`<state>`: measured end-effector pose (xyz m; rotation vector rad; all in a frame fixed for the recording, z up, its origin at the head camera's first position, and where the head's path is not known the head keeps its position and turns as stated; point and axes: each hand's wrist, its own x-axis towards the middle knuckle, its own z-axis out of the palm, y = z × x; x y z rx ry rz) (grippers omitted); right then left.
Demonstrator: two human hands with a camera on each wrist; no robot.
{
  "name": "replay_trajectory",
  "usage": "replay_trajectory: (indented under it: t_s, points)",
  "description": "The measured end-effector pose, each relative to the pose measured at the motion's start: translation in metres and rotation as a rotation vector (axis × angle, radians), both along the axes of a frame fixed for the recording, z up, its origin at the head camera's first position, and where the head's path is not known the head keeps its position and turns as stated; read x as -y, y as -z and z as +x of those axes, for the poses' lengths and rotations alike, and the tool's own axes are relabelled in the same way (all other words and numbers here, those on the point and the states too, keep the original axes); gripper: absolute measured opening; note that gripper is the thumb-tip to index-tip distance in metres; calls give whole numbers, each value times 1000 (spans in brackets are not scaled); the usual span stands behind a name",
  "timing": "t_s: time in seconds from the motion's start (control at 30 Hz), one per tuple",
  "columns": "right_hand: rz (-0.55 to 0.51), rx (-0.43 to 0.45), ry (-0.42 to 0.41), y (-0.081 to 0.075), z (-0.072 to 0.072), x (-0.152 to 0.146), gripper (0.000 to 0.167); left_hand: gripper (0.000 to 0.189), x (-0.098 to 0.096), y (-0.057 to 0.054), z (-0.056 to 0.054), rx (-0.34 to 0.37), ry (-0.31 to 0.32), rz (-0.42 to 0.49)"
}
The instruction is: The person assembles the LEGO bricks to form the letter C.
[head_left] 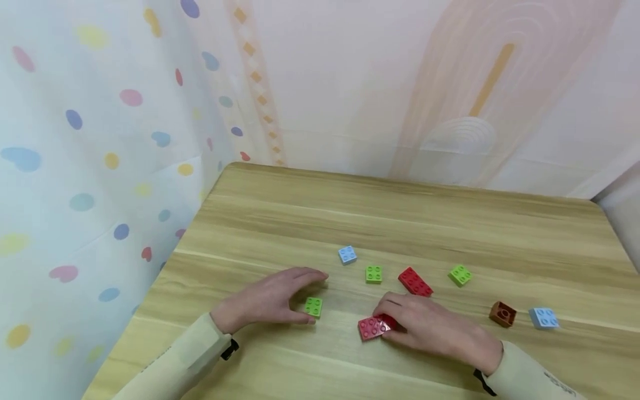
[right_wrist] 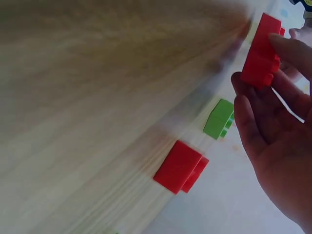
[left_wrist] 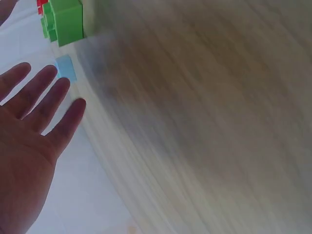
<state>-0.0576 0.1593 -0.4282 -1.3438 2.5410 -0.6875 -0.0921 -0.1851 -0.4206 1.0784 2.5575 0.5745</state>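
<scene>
A red toy building brick (head_left: 369, 329), longer than it is wide, is pinched between the thumb and fingers of my right hand (head_left: 437, 323). In the right wrist view this red brick (right_wrist: 261, 53) has the thumb on one side and fingertips on the other. My left hand (head_left: 270, 297) is spread around a small green brick (head_left: 313, 306), thumb on the near side and fingers beyond it. The left wrist view shows the green brick (left_wrist: 68, 22) apart from the straight fingers (left_wrist: 68, 122).
Behind the hands lie a light blue brick (head_left: 347, 255), a green brick (head_left: 373, 274) and a second red brick (head_left: 415, 282). Farther right are another green brick (head_left: 460, 275), a brown brick (head_left: 503, 314) showing its hollow underside, and a blue brick (head_left: 544, 318). Curtains border the wooden table (head_left: 300, 216).
</scene>
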Motion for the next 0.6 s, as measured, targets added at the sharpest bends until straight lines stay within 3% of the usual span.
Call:
replay_trajectory:
  t_s: [0.3,0.6]
  points:
    - [66,-42,189,3,5,-8,31,79,-6,7,-1,4,16,-41]
    - [77,-23,269,7,4,-10,32,75,-8,13,-3,8,37,-40]
